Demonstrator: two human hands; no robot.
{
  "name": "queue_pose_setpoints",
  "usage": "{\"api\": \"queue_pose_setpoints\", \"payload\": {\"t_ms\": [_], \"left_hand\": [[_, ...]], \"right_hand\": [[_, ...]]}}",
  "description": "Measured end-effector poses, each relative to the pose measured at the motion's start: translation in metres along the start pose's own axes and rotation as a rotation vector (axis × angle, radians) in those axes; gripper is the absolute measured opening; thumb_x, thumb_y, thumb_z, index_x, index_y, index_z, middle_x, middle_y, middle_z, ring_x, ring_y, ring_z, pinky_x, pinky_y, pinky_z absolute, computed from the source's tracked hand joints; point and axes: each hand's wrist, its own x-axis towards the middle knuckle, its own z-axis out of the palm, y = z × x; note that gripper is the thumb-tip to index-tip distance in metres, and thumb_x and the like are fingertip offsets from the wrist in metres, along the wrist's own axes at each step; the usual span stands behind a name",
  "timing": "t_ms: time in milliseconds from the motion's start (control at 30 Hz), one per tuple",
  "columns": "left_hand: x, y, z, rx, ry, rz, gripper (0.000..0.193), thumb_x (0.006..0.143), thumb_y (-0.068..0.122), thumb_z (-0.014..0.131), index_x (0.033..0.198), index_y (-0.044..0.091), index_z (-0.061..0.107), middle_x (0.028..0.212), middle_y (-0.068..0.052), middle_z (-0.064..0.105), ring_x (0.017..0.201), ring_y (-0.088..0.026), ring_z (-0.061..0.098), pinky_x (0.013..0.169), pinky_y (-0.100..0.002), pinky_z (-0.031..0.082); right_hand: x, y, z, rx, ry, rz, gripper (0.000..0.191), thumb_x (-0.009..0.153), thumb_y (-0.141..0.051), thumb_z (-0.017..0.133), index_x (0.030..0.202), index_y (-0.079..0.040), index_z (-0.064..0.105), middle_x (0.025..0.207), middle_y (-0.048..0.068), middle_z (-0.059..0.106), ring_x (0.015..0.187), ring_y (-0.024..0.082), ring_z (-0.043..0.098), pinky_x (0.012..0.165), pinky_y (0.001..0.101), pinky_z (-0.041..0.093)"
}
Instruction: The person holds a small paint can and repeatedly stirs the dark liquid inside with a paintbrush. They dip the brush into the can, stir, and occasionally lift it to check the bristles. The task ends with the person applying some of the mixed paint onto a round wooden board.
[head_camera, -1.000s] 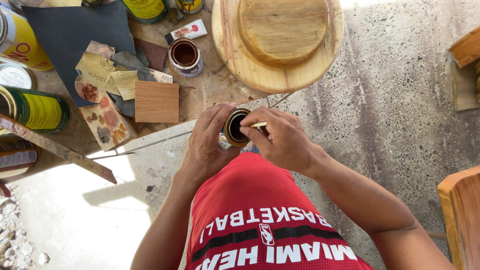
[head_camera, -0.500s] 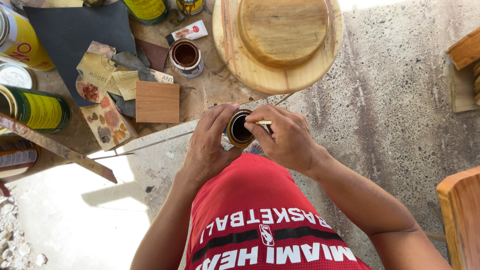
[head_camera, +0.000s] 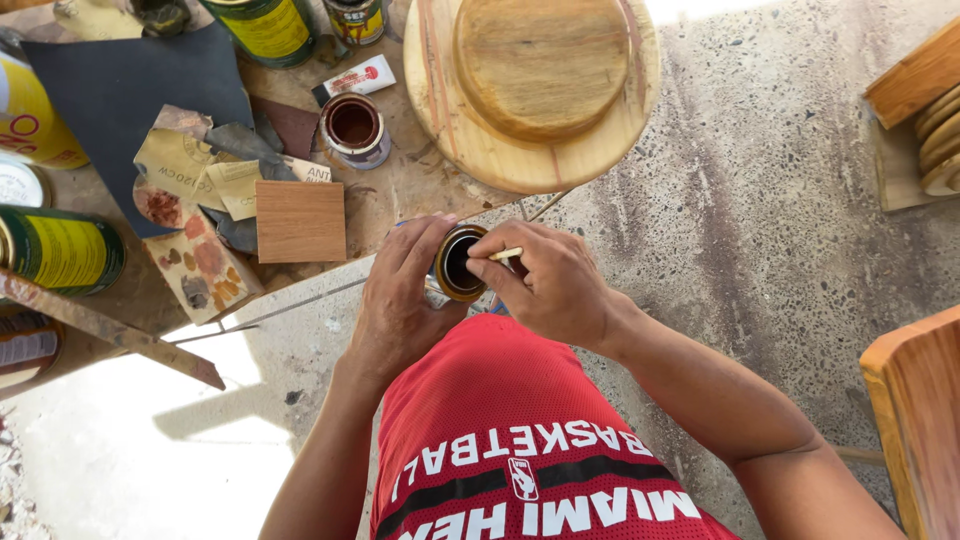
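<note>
Red mesh shorts (head_camera: 520, 440) fill the near view. Just above them the left hand (head_camera: 400, 300) wraps a small open can (head_camera: 458, 262), fingers clamped round its side. The right hand (head_camera: 555, 285) pinches a thin pale stick (head_camera: 505, 254), whose tip has edged a little further over the can's dark mouth within the last second. Beyond, on the desk (head_camera: 410, 185), sit a square wood sample (head_camera: 300, 221) and a round wooden piece (head_camera: 540, 80).

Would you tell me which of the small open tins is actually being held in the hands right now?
The gold-rimmed small tin, gripped by the left hand while the right hand holds a thin stick over it; the other open tin stands untouched on the board.
</note>
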Motion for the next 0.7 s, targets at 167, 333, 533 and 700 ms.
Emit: {"api": "queue_pose_setpoints", "payload": {"t_ms": [167,333,533,700], "left_hand": [[0.0003,0.0006,-0.0018,0.034,-0.002,-0.018,0.078,0.071,0.009,0.086,0.141,0.006,0.052,0.136,-0.018,0.060,0.129,-0.039,0.058,0.111,-0.050,0.047],[0.0015,0.0003,-0.0033,0.028,-0.010,-0.024,0.080,0.071,0.010,0.087,0.142,0.005,0.051,0.137,-0.019,0.059,0.129,-0.040,0.057,0.110,-0.050,0.047],[0.0018,0.0009,-0.0042,0.027,-0.009,-0.024,0.079,0.071,0.007,0.085,0.142,0.006,0.051,0.138,-0.018,0.059,0.130,-0.040,0.057,0.111,-0.050,0.048],[0.0034,0.0002,-0.0055,0.017,-0.013,-0.004,0.079,0.071,0.007,0.086,0.142,0.006,0.052,0.137,-0.018,0.059,0.129,-0.039,0.058,0.109,-0.049,0.049]], "right_hand": [[0.0010,0.0003,0.0010,-0.006,-0.015,-0.054,0.013,0.098,-0.016,0.072,0.106,-0.006,0.069,0.099,0.011,0.075,0.087,0.026,0.076,0.074,0.0364,0.060],[0.0022,-0.0006,-0.0001,-0.065,-0.042,-0.079,0.013,0.096,-0.016,0.074,0.105,-0.007,0.071,0.098,0.011,0.075,0.086,0.027,0.076,0.075,0.0374,0.059],[0.0031,-0.0030,-0.0027,-0.005,-0.075,0.054,0.014,0.095,-0.016,0.074,0.104,-0.006,0.071,0.093,0.010,0.075,0.081,0.024,0.077,0.070,0.0356,0.059],[0.0046,-0.0063,-0.0054,0.000,-0.020,-0.066,0.012,0.097,-0.014,0.073,0.106,-0.006,0.070,0.099,0.010,0.075,0.088,0.025,0.077,0.075,0.0358,0.060]]}}
